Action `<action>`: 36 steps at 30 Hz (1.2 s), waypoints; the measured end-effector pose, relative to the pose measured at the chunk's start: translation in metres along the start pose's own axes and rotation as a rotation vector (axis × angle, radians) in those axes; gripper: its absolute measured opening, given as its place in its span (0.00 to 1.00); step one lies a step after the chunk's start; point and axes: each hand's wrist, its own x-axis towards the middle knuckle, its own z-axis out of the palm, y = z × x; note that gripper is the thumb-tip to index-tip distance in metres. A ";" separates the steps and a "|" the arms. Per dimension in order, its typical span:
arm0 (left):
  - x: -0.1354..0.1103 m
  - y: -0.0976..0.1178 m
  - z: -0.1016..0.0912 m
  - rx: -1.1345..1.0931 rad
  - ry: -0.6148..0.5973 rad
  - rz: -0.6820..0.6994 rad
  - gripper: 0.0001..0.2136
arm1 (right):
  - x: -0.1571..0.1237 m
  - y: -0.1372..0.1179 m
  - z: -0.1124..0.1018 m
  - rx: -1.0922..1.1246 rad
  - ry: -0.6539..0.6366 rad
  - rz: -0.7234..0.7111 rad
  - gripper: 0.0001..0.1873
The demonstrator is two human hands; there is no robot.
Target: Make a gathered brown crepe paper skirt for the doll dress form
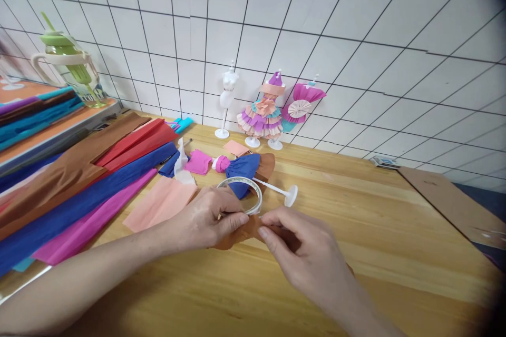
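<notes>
My left hand (207, 217) is closed around the lower edge of a white tape roll (260, 201), its thumb pressing at a strip of brown crepe paper (241, 235). Close beside it, my right hand (306, 246) pinches the same brown paper between thumb and forefinger. Part of the strip is hidden under both hands. Just behind the roll lies a small dress form on its side, wearing a blue crepe skirt (247, 162) with brown paper at its hem; its white stand base (291, 196) points right.
Crepe sheets in blue (90, 202), brown (75, 168) and red (138, 142) spread at left. A peach sheet (158, 202) and pink scrap (198, 161) lie nearer. White (227, 97) and dressed mannequins (265, 113) stand by the tiled wall. Further out are a green-lidded bottle (71, 68) and brown board (454, 205).
</notes>
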 end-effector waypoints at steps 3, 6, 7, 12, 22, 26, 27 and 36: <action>0.001 0.000 0.001 -0.012 -0.013 0.028 0.20 | 0.003 -0.002 -0.004 0.013 -0.041 -0.068 0.07; 0.001 0.000 0.002 -0.049 -0.029 0.059 0.20 | 0.004 -0.003 -0.005 0.021 -0.119 -0.138 0.09; 0.001 0.001 0.002 -0.050 -0.031 0.066 0.20 | 0.004 -0.003 -0.004 0.029 -0.124 -0.138 0.09; 0.000 0.005 0.001 -0.034 -0.038 0.075 0.21 | 0.004 0.000 0.000 0.071 -0.038 -0.005 0.06; -0.002 0.006 0.002 0.023 -0.059 0.095 0.18 | 0.005 0.002 0.001 0.083 -0.012 0.122 0.10; -0.003 0.006 0.002 0.047 -0.048 0.129 0.16 | 0.005 0.004 0.004 0.098 -0.011 0.172 0.12; -0.003 0.005 0.002 0.062 -0.047 0.137 0.16 | 0.005 0.004 0.005 0.102 -0.011 0.191 0.13; -0.003 -0.007 0.002 0.092 -0.150 0.248 0.18 | 0.006 0.005 0.002 0.216 -0.247 0.195 0.03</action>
